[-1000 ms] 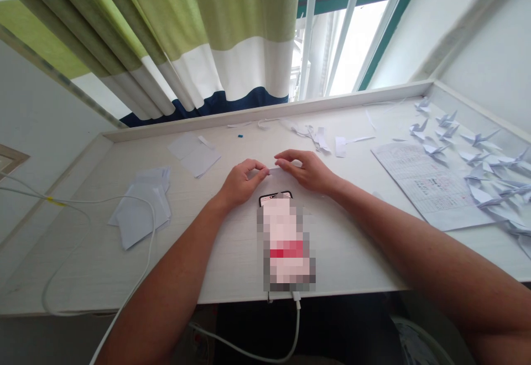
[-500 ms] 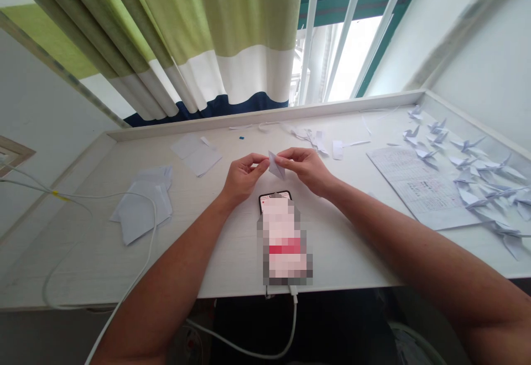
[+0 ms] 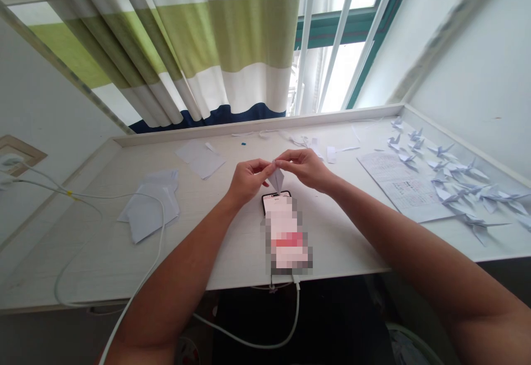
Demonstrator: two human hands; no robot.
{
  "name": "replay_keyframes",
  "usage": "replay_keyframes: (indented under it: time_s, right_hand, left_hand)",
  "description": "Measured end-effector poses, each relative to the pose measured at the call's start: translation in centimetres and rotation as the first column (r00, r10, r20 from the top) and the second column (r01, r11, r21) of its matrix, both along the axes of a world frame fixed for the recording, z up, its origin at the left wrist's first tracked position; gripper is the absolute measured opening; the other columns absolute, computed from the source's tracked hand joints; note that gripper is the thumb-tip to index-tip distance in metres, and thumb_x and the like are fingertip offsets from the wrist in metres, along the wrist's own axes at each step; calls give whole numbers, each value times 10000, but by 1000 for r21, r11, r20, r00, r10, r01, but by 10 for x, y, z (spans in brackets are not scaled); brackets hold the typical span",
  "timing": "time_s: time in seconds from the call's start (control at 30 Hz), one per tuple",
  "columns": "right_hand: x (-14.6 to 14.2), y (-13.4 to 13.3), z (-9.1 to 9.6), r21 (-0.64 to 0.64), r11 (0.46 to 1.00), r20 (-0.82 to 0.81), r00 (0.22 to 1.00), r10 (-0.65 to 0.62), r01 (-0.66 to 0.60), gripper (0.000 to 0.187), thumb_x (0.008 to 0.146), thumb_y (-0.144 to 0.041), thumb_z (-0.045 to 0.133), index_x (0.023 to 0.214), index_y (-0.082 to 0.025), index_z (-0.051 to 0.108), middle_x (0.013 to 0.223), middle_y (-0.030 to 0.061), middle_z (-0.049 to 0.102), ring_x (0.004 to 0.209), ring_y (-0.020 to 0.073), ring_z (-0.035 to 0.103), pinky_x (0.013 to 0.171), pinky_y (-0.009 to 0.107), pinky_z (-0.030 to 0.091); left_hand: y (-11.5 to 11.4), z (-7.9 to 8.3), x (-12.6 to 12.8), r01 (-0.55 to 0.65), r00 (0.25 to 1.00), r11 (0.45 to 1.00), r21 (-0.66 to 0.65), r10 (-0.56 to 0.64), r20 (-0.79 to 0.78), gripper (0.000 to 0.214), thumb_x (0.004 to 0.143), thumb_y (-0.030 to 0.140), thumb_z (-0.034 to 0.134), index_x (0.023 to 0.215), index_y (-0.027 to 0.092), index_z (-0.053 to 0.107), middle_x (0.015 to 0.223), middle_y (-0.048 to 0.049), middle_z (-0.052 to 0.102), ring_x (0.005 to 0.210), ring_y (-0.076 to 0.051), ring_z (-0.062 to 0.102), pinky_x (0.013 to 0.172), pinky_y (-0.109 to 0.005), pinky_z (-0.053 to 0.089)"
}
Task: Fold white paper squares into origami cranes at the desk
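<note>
Currently I see the left hand (image 3: 248, 181) and right hand (image 3: 307, 167) meeting at the fingertips, each pinched closed on the upper end of the folded white paper (image 3: 276, 181). It hangs between and just below them — long axis running toward the near edge of the tabletop (image 3: 240, 243), lower tip by the phone (image 3: 287, 233) — though whether that tip touches, I can't tell. Neither hand is clearly nearer.

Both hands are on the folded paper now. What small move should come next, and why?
I'd probably pinch the folded paper firmly along its upper end: the left hand and right hand already meet there, while its lower point, held by neither, aims toward the phone. The finer creases are too small to judge.
</note>
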State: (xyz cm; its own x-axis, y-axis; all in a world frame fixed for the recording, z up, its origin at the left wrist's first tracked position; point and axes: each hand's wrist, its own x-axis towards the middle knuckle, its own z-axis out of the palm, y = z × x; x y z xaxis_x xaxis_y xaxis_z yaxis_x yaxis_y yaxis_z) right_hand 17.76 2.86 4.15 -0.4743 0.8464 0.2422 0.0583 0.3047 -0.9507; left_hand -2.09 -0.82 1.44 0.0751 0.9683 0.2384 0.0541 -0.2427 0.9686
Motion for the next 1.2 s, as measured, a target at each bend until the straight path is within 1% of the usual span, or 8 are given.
replay_keyframes:
  time_s: [0.13, 0.23, 0.37, 0.5, 0.73, 0.93, 1.1, 1.2]
  right_hand:
    - [1, -2, -3, -40, 999, -58, 998, 11, -14, 311, 821, -511, 861, 875, -206, 832, 882, 41, 796, 854, 195, 706, 811, 358, 552]
    - [2, -1, -8, -73, 997, -78, 997, 28, -33, 311, 823, -502, 861, 863, -196, 825, 856, 40, 790, 833, 189, 699, 795, 352, 547]
    - [4, 0, -11, -53, 998, -80, 996, 33, -37, 284, 834, -476, 847, 838, -194, 811, 830, 32, 775, 795, 177, 683, 780, 349, 540]
    - [5, -2, -9, -37, 999, -69, 997, 28, -30, 270, 837, -462, 838, 810, -197, 796, 807, 29, 758, 775, 179, 671, 759, 357, 537]
    - [4, -6, -9, -21, 1000, -104, 994, 19, -21, 281, 837, -460, 839, 786, -194, 763, 792, 21, 722, 745, 159, 626, 713, 337, 505]
    - [2, -9, -7, 13, 1000, -93, 996, 3, -2, 291, 837, -468, 843, 781, -197, 754, 811, 24, 712, 760, 164, 627, 709, 338, 507]
    - [0, -11, -7, 40, 999, -83, 996, -23, 27, 359, 878, -523, 808, 771, -193, 714, 775, 20, 697, 733, 156, 605, 694, 331, 494]
    - [-1, -11, -10, 18, 1000, -109, 994, -22, 24, 371, 902, -530, 781, 768, -194, 698, 760, 11, 688, 722, 146, 593, 699, 325, 489]
  left_hand:
    - [-1, -1, 0, 63, 998, 996, -60, -63, -4, 454, 794, 607, 863, 891, 165, 830, 810, -70, 796, 690, -175, 712, 541, -276, 605]
    - [-1, -1, 0, 89, 996, 994, -66, -90, -16, 445, 846, 607, 819, 917, 167, 825, 833, -70, 800, 713, -176, 721, 558, -275, 619]
    - [-2, 1, 1, 104, 992, 994, -41, -107, -70, 450, 884, 620, 769, 914, 175, 820, 829, -65, 790, 726, -180, 720, 585, -284, 631]
    - [-5, 6, 2, 94, 988, 996, 6, -93, -124, 447, 839, 626, 812, 835, 179, 807, 773, -54, 762, 707, -181, 702, 599, -296, 631]
    - [-9, 11, 3, 132, 988, 991, -32, -134, -80, 433, 830, 605, 838, 845, 174, 807, 798, -71, 787, 717, -198, 730, 601, -307, 631]
    - [-10, 12, 5, 113, 988, 993, -19, -115, -108, 465, 820, 631, 836, 797, 168, 790, 745, -71, 768, 678, -194, 712, 592, -309, 615]
    - [-9, 9, 4, 112, 986, 994, 12, -109, -129, 410, 834, 575, 845, 842, 167, 803, 810, -77, 788, 725, -189, 717, 641, -305, 623]
    - [-8, 6, 4, 121, 987, 992, -24, -123, -100, 382, 828, 543, 859, 893, 169, 814, 846, -76, 800, 741, -188, 733, 630, -296, 628]
